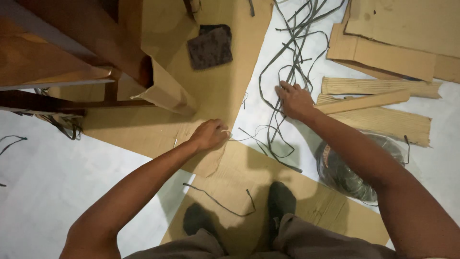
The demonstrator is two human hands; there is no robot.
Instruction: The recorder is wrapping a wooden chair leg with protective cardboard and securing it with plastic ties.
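I stand on a flat cardboard sheet on a pale floor, my feet in dark socks. My left hand is closed at the edge of a large cardboard sheet, pinching something small and pale that I cannot make out. My right hand reaches forward and presses on a tangle of thin dark strips lying on the floor, fingers curled over them. One loose dark strip lies by my feet.
Wooden furniture stands at the upper left. A dark fabric square lies on the cardboard. Corrugated cardboard pieces and flat sheets sit at the right. A dark coil in clear plastic lies under my right forearm.
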